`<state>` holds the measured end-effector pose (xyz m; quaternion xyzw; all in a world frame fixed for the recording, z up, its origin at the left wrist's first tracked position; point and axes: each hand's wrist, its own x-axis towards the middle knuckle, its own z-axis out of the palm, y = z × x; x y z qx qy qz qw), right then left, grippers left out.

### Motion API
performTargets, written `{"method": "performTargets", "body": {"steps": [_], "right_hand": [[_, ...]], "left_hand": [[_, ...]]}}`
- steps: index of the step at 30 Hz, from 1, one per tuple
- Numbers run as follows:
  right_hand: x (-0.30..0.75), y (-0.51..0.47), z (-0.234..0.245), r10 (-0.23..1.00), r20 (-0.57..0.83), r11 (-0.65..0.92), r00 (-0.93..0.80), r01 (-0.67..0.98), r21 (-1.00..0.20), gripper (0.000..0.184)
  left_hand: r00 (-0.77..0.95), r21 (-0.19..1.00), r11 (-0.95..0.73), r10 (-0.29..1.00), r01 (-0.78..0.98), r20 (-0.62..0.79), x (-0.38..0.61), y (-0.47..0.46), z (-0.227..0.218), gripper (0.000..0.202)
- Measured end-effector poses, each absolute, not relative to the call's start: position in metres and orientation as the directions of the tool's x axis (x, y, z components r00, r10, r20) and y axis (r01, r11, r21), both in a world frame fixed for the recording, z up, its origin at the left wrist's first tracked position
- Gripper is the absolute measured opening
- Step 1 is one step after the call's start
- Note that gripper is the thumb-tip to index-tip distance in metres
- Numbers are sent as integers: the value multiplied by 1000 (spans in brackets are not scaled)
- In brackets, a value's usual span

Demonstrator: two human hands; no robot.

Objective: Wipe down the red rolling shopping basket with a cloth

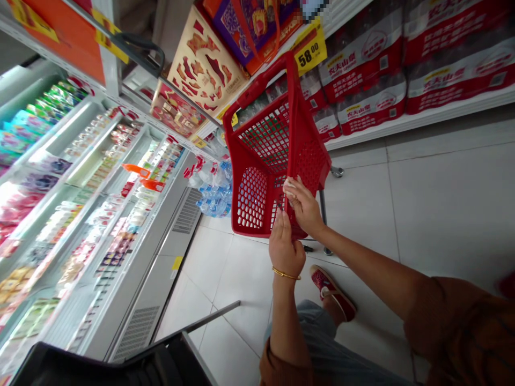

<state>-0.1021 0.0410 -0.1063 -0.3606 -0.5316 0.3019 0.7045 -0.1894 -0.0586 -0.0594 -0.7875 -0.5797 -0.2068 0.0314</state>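
Note:
A red plastic shopping basket on wheels (265, 161) stands on the tiled floor in front of me, its handle raised. My right hand (304, 206) is closed in a pinch on a small pale object at the basket's near rim; I cannot make out what it is. My left hand (285, 245), wearing a gold bangle, is raised just below it with fingers held together, touching the same spot beside the right hand's fingers. What the left fingers hold, if anything, is hidden.
An open refrigerated case (80, 203) with rows of packaged goods runs along the left. Shelves with red-wrapped water bottle packs (402, 69), gift boxes (205, 64) and a yellow 58.00 price tag (310, 51) stand ahead. Loose water bottles (213, 190) lie beside the basket.

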Motion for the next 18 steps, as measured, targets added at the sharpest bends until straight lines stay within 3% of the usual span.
{"method": "performTargets", "body": {"steps": [8,18], "right_hand": [[-112,3,-117,833,513,528,206,-22,-849,38],[-123,-9,-142,748,641,644,173,46,-764,58]], "left_hand": [[252,161,-329,895,931,368,-187,-57,-58,81],[222,194,-302,911,934,348,-194,-56,-55,81]]}}
